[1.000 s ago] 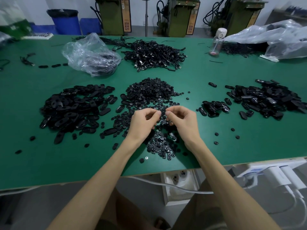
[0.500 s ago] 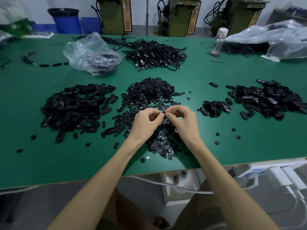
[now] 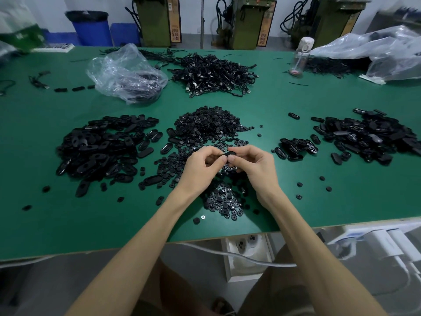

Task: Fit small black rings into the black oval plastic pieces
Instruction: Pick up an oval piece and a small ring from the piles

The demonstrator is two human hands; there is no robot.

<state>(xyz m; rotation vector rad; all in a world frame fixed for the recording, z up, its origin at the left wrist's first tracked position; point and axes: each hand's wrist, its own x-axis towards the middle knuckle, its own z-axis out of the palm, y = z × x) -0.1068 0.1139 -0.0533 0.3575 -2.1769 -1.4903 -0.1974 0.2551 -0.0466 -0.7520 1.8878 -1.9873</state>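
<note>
Pinching 1 black oval piece (image 3: 230, 154) between thumbs and curled fingers, left hand (image 3: 202, 166) and right hand (image 3: 255, 166) hover over the ring pile (image 3: 222, 201) midway along the table's (image 3: 68, 224) near edge, probably keeping rings within reach; any ring being fitted is hidden.

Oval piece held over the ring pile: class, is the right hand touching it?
Touching. The head view shows the right hand pinching the oval piece, thumb against its near edge.

Orange labels (image 3: 175, 30) on green machines (image 3: 155, 21), print (dark, stacked) too blurred to read
</note>
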